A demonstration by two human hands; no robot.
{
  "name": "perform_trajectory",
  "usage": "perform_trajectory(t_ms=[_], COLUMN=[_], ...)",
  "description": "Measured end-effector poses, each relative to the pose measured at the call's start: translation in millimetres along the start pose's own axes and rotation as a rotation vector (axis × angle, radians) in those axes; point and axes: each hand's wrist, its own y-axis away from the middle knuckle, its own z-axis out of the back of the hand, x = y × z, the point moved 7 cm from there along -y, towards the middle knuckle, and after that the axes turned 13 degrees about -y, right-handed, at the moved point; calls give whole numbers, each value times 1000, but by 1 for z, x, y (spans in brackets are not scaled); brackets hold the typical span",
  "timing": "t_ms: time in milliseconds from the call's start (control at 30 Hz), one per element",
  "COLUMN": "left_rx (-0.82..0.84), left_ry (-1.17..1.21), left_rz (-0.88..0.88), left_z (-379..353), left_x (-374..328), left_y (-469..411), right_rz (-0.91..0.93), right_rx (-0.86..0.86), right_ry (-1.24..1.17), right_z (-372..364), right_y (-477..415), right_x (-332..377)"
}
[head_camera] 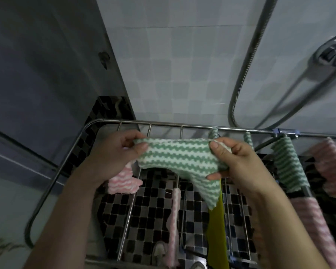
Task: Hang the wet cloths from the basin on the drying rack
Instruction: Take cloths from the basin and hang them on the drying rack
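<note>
A green and white zigzag cloth (179, 158) is stretched between both hands above the metal drying rack (97, 123). My left hand (114, 154) pinches its left corner and also holds a pink and white cloth (122, 181) that dangles under the palm. My right hand (239, 162) grips the cloth's right edge. Several cloths hang on the rack's bars: a second green zigzag cloth (289, 164), a pink cloth (332, 166) at the far right, a narrow pink cloth (174, 220) and a yellow cloth (217, 230). The basin is out of view.
A metal shower hose (246, 61) loops down the white tiled wall behind the rack, with a chrome tap (332, 51) at the right. Below the rack lies a black and grey mosaic floor (149, 210). A dark door panel (37, 74) stands at the left.
</note>
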Motion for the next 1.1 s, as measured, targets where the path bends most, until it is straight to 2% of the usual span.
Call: perform_trajectory(t_ms=[100,233,367,567,700,767,800,867,933,1100], left_rx=[-41,-5,-6,12,-79,-117,-79,133,317,287], left_ry=[21,-91,-304,-556,-681,-691,-697,-728,-713,-665], left_rz=[44,117,130,103,170,135,89,30,44,100], left_z=[-6,-41,-63,-74,-68,-68,-74,-104,-134,-141], left_x=[10,45,73,86,78,64,55,43,43,62], left_y=[-25,-79,-128,-176,-175,-158,-146,-117,-91,-89], right_rz=[-150,-274,-298,-358,-342,-350,-339,-312,-302,-237], right_rx=[-72,-283,-383,-469,-499,-513,-520,-539,-553,-660], right_ry=[22,194,328,366,342,365,399,455,474,442], right_z=[6,26,37,48,51,54,57,63,65,71], right_y=[-27,-85,-134,-168,-178,-180,-183,-187,-189,-194], right_x=[-17,-51,-65,-82,-96,-104,-107,-116,-123,-121])
